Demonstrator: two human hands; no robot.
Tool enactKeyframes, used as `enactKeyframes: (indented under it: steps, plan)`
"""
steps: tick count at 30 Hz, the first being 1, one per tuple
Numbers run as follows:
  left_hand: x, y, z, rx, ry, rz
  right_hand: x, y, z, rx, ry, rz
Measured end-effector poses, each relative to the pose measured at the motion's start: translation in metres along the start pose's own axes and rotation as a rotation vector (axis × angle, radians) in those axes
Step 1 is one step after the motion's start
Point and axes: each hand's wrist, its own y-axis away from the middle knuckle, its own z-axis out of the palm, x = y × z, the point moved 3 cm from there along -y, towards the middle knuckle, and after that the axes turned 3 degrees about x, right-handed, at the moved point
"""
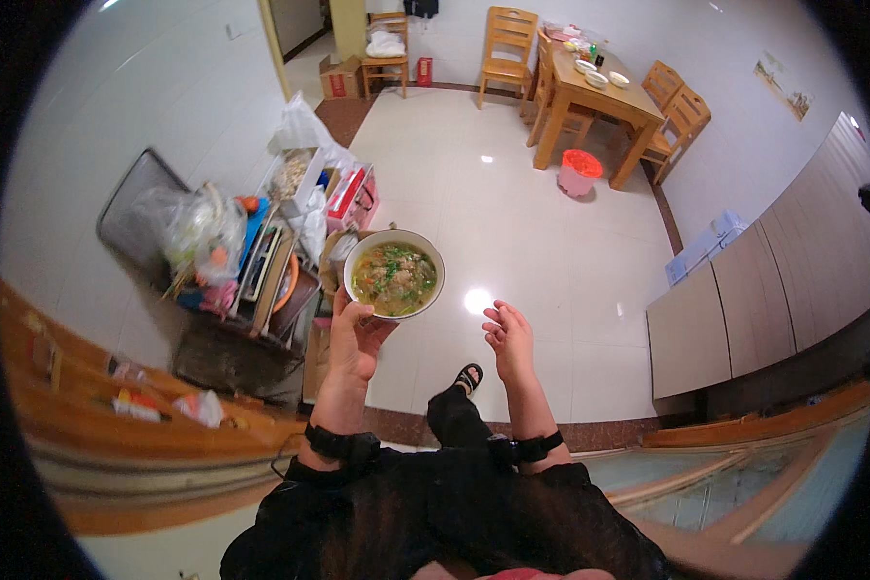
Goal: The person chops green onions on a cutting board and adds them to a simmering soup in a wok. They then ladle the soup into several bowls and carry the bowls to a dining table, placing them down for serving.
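My left hand grips a white bowl by its near left side, the thumb up at the rim and the other fingers underneath. Inside the bowl is soup in a yellowish broth, with chopped greens, bits of orange and pale lumps. To the right of the bowl, apart from it, my right hand is held up with its fingers loosely spread and nothing in them. Each forearm wears a black strap. One foot in a black sandal steps across a dark threshold strip onto white floor tiles.
A wooden table with several bowls and wooden chairs stands at the far right, a pink bin beside it. Bags, boxes and a cluttered rack line the left. Pale cabinets run along the right. Wooden door frames flank me.
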Motion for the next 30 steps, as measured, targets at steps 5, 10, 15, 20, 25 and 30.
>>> enactKeyframes:
  steps: [5,10,15,20,25,30]
  plan:
    - [-0.029,-0.092,0.061,-0.09,-0.017,-0.06,-0.043,-0.094,-0.005,-0.011,-0.03,-0.015]
    - [-0.043,-0.194,0.15,-0.125,-0.03,-0.113,-0.125,-0.188,0.019,-0.089,0.009,-0.075]
    - [-0.061,-0.292,0.251,-0.147,-0.079,-0.091,-0.191,-0.28,0.045,-0.162,0.021,-0.088]
    - [-0.099,-0.399,0.329,-0.227,-0.054,-0.14,-0.242,-0.388,0.051,-0.205,0.019,-0.098]
    - [-0.134,-0.51,0.409,-0.326,-0.051,-0.193,-0.299,-0.5,0.058,-0.181,-0.046,-0.132]
    - [-0.156,-0.607,0.501,-0.365,-0.125,-0.231,-0.357,-0.599,0.061,-0.132,-0.116,-0.131]
